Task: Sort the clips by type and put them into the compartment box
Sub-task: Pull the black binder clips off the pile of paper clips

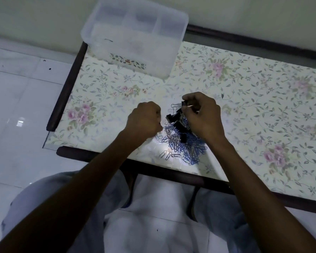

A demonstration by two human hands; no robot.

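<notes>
Nearest, the person's lap in pale cloth (153,225) filled the bottom of the view, with both bare forearms reaching forward over the dark front edge of the desk (263,110), whose top carried a floral cover. Just past that edge lay the heap of clips (182,143): blue and silver paper clips spread toward the viewer, black binder clips (173,117) at its far side. The dim light and tangle made single clips hard to separate, and the right wrist hid part of the heap. The left hand (144,119) sat at the heap's left margin with fingers curled under; whether it held anything could not be told, since the fingertips were turned away. The right hand (202,114) was raised over the far side of the heap, fingers bent together and pinching a small black binder clip (184,104) with its wire handles showing. Farther off, near the desk's far left corner, stood the translucent compartment box (135,39), well apart from both hands; its inner dividers showed only faintly, and its contents could not be made out. Beyond lay white floor tiles (16,106) and a pale wall (244,15).
</notes>
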